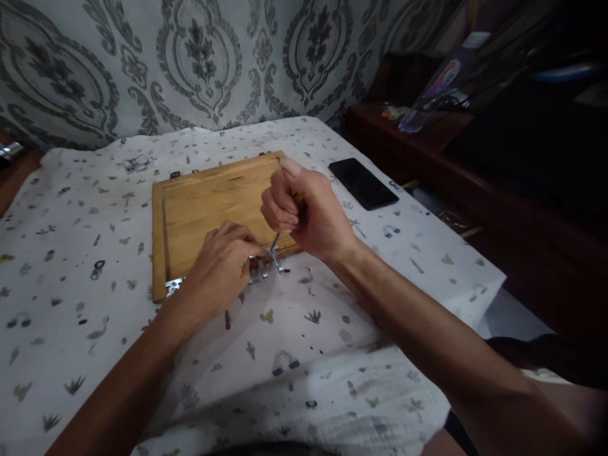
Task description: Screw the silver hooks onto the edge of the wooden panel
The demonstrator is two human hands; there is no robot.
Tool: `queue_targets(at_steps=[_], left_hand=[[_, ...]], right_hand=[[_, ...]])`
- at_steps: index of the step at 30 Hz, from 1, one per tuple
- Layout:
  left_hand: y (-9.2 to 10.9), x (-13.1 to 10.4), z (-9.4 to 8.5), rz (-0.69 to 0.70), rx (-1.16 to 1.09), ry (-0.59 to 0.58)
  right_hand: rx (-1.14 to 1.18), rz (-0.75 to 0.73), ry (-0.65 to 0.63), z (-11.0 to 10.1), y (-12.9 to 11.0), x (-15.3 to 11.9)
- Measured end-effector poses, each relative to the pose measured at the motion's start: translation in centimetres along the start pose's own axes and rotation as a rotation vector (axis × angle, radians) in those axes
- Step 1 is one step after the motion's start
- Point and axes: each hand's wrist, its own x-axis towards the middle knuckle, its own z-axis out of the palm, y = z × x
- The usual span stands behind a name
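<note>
A flat wooden board (pixel 209 209) with a raised frame lies on the cloth in front of me. My right hand (pixel 306 206) is closed around a screwdriver (pixel 276 240), whose yellow handle is mostly hidden in the fist. The thin shaft slants down to a silver metal hinge (pixel 275 258) at the board's near edge. My left hand (pixel 223 263) rests over that edge, its thumb and fingers pinched at the hinge beside the screwdriver tip. Part of the hinge is hidden under those fingers. Another shiny metal fitting (pixel 173 286) sits at the board's near left corner.
A black phone (pixel 363 183) lies right of the board. Small metal wire-like pieces (pixel 137 163) are at the back left on the patterned cloth (pixel 118 354). A clear bottle (pixel 430 92) stands on dark furniture (pixel 361 117) at the right. Patterned fabric (pixel 256 63) hangs behind.
</note>
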Motion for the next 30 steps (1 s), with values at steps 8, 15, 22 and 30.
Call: queue_targets(at_steps=[8, 15, 22, 30], left_hand=[[0.2, 0.2, -0.2, -0.016, 0.01, -0.028], [-0.1, 0.1, 0.2, 0.014, 0.006, 0.016], [-0.5, 0.1, 0.5, 0.046, -0.013, 0.021], [-0.4, 0.0, 0.7, 0.042, -0.068, 0.051]], right_hand=[[-0.124, 0.047, -0.363, -1.9, -0.8, 1.5], [0.048, 0.144, -0.562, -1.3, -0.5, 2.8], [0.159, 0.243, -0.382, -0.6, 0.4, 3.0], [-0.015, 0.001, 0.139, 1.8, 0.5, 0.7]])
